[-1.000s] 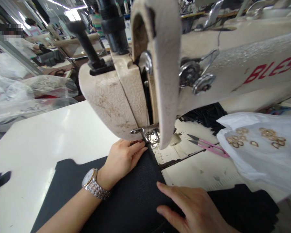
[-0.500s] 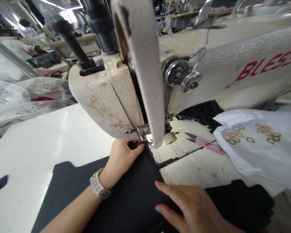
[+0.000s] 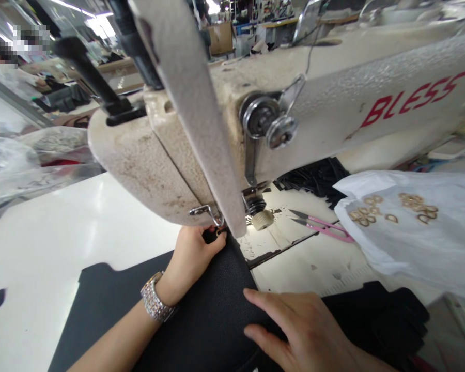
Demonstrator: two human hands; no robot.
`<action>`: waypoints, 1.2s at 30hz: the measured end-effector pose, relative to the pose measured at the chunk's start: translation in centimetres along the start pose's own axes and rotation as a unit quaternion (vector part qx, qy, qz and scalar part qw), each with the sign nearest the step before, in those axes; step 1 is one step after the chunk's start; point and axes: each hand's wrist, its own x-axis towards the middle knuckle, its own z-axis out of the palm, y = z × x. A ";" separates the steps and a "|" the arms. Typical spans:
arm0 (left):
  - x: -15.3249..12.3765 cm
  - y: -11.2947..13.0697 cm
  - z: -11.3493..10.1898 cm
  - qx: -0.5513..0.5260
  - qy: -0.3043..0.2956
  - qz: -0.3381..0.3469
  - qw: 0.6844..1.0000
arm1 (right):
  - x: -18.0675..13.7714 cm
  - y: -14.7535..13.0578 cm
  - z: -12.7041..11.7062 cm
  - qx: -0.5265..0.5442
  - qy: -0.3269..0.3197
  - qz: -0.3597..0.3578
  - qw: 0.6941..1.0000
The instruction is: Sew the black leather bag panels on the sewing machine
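A black leather-like panel (image 3: 213, 305) lies on the white sewing table (image 3: 54, 243), its far corner under the head of a cream sewing machine (image 3: 201, 134) marked BLESS. My left hand (image 3: 191, 256), with a metal watch on the wrist, rests on the panel's far end, fingertips pinched on a small black piece right at the presser foot (image 3: 213, 217). My right hand (image 3: 306, 330) lies flat on the panel's right edge with fingers stretched out. The needle itself is hidden behind the machine's face.
Pink thread snips (image 3: 321, 227) lie on the machine bed to the right. A white plastic bag (image 3: 411, 227) holding several gold metal rings sits beside them. More black pieces (image 3: 387, 310) are stacked at the front right. Clear plastic bags (image 3: 31, 160) lie at the far left.
My view has swung closer and lower toward the machine head. My left hand's fingers went from lying flat on the panel to pinching a small black piece at the presser foot. The right hand barely moved.
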 end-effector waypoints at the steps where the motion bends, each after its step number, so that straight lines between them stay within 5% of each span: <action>1: -0.1 -0.1 0.0 0.008 0.004 0.004 1.000 | 0.0 0.0 0.0 0.003 -0.003 0.000 1.000; 10: -0.3 0.0 0.3 -0.012 0.032 0.000 0.999 | 0.0 -0.2 0.0 -0.010 0.001 -0.002 1.000; 21: -0.7 -0.5 -1.0 0.169 -0.024 0.201 0.965 | 0.0 -0.1 0.0 0.002 -0.004 -0.003 1.000; 26: -0.4 -0.7 -1.0 0.214 0.035 0.265 0.939 | 0.2 -0.1 -0.2 0.028 -0.007 0.023 0.999; 32: -1.8 1.5 -1.1 -0.022 0.041 0.293 0.955 | 0.8 0.5 -1.0 0.069 0.085 0.064 0.992; 36: -3.5 3.9 -0.6 -0.231 -0.048 0.213 0.948 | 0.8 0.7 -1.3 0.106 0.166 0.039 0.980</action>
